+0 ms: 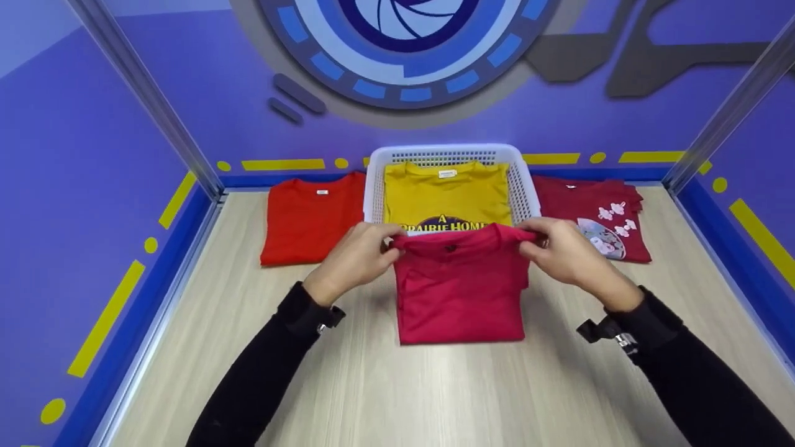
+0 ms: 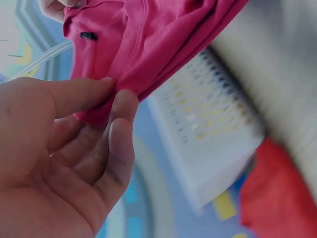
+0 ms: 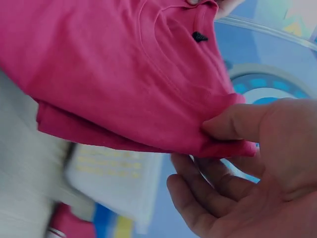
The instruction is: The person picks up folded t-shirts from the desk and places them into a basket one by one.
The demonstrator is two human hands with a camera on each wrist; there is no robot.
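Observation:
A folded crimson-pink T-shirt (image 1: pixel 463 292) hangs between both hands in front of the basket, its collar edge uppermost. My left hand (image 1: pixel 360 256) pinches its left shoulder corner between thumb and fingers; the left wrist view shows the pinched cloth (image 2: pixel 106 101). My right hand (image 1: pixel 562 251) pinches the opposite shoulder, and the right wrist view shows the thumb on top of the fabric (image 3: pixel 223 136). Behind it stands a white perforated basket (image 1: pixel 372 180) holding a folded yellow T-shirt (image 1: pixel 444 195) with printed lettering, its lower part hidden by the pink shirt.
Left of the basket lies a folded orange-red T-shirt (image 1: pixel 310 220). On the right lies a folded dark red T-shirt (image 1: pixel 630 233) with a pale print. Blue-purple panels (image 1: pixel 93 186) with metal corner posts enclose the wooden table (image 1: pixel 435 397) at the back and sides.

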